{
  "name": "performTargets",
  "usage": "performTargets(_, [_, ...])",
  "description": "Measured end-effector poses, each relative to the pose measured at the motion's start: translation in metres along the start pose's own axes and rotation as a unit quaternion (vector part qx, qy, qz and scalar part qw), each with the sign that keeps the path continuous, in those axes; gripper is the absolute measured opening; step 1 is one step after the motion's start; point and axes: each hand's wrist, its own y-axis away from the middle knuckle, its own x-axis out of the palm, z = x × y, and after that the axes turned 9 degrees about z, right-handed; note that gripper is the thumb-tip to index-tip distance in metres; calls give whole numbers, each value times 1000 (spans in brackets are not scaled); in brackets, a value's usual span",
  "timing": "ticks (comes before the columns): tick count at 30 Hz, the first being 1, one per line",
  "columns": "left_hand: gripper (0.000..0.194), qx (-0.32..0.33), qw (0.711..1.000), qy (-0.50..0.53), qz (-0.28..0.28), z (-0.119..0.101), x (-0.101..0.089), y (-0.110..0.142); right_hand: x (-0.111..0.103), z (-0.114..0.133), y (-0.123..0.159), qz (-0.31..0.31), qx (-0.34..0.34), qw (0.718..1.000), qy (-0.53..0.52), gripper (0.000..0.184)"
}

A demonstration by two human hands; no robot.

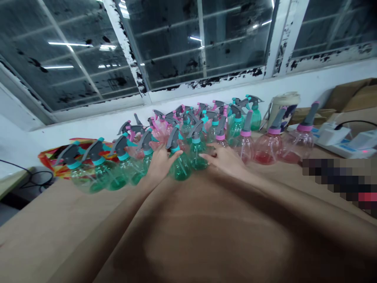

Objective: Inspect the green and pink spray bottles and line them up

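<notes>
My left hand [160,163] is among the front row of round clear spray bottles. Its thumb is stretched across the left side of a green spray bottle [181,169] with a turquoise collar and grey trigger head. The fingers point away, beside another green bottle [147,159]. My right hand [226,160] has its thumb and fingers apart, reaching leftward. Its thumb tip is at the right side of a second green bottle [198,157]; whether it presses on it I cannot tell. Behind this hand stands a pink-collared bottle [220,137], partly hidden.
More green bottles [118,181] line the left, and pink bottles [268,151] the right. Several others crowd behind, by the wall. A patterned cup [284,106], cardboard [353,94] and a power strip [338,147] are at right. A colourful bag [55,157] lies at left.
</notes>
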Motion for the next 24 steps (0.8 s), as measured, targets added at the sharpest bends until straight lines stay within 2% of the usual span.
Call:
performTargets(5, [34,6,1000,13,4,7,-2,-4,11,8,-20,21,22,999,-33,73])
performTargets(11, [27,12,999,30,-4,13,1,-10,18,16,-32,25,50,997,-44,73])
performTargets(18, [22,16,998,57,-19,15,6,-11,15,17,-28,26,67,997,-20,74])
performTargets(24, [35,19,994,103,-26,11,5,6,11,19,-15,39,67,997,0,74])
